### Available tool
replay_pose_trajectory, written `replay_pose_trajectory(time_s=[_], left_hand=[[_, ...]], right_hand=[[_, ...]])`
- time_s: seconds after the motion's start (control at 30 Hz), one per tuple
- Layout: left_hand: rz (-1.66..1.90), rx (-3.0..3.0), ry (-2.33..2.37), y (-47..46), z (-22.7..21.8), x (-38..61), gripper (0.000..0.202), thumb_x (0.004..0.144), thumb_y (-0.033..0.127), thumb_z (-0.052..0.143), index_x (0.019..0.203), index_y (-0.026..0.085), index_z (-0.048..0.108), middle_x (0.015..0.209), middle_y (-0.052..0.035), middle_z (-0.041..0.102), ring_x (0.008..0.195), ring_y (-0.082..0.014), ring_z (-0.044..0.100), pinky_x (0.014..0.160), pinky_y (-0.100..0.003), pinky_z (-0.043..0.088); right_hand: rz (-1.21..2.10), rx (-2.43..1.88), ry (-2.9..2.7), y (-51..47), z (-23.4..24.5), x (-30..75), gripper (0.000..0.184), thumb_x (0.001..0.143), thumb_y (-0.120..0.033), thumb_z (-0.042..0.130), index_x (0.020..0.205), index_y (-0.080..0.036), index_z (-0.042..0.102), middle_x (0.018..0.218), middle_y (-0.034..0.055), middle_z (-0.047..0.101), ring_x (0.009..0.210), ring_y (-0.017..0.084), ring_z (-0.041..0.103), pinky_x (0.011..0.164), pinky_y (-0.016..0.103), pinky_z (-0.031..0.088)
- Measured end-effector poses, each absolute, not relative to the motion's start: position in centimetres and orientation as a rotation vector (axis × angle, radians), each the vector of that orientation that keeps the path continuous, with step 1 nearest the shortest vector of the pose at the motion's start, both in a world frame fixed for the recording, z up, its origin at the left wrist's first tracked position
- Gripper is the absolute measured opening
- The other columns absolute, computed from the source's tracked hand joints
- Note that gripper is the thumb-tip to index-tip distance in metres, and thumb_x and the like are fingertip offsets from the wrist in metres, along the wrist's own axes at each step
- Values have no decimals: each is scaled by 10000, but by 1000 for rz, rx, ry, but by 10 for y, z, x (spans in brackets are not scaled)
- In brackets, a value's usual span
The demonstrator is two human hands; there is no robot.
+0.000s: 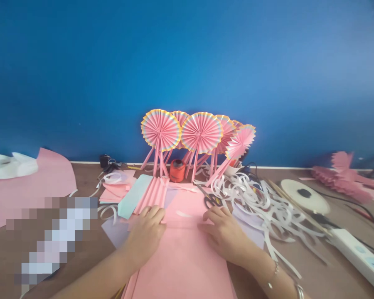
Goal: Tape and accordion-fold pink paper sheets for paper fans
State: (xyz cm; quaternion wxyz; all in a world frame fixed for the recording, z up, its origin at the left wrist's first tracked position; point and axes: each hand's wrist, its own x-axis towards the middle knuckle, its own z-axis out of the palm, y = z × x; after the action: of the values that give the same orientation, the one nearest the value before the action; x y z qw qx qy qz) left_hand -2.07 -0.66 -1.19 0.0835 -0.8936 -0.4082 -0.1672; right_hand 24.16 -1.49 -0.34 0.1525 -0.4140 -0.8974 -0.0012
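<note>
A large sheet of pink paper (183,257) lies in front of me, with a narrow crease or folded strip running across it between my hands. My left hand (148,230) has its fingers curled and closed on the left end of that strip. At the right end, my right hand (226,234) grips the paper the same way, thumb and fingers together. Just beyond the left hand lies a pleated pink strip (152,193) beside a pale blue paper piece (135,195). Black-handled scissors (213,200) lie right behind the right hand.
Several pink paper fans (160,131) stand against the blue wall, with a red round container (177,171) between them. Curled white paper strips (252,191) spread to the right, near a cream disc (304,194) and a white power strip (358,253). Pink paper (46,178) lies left.
</note>
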Motion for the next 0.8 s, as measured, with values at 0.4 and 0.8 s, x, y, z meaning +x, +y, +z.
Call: replay_pose_trajectory(time_s=[0.4, 0.8], left_hand=[[-1418, -2389, -1324, -18, -1, -23, 320, 782, 45, 440, 818, 232, 698, 964, -70, 532, 920, -218, 494, 807, -392, 371], [-1946, -2957, -2369, -23, 10, 7, 358, 843, 403, 537, 1084, 166, 654, 1036, -106, 704, 1013, -253, 624, 894, -385, 474]], right_hand=[[459, -1005, -2051, -7, -6, 255, 190, 867, -170, 529, 954, -217, 691, 838, 53, 647, 760, 158, 606, 694, 298, 498], [72, -896, -2068, -31, -12, 219, 365, 867, -52, 476, 1174, -215, 586, 884, 73, 610, 760, 150, 618, 638, 262, 535]])
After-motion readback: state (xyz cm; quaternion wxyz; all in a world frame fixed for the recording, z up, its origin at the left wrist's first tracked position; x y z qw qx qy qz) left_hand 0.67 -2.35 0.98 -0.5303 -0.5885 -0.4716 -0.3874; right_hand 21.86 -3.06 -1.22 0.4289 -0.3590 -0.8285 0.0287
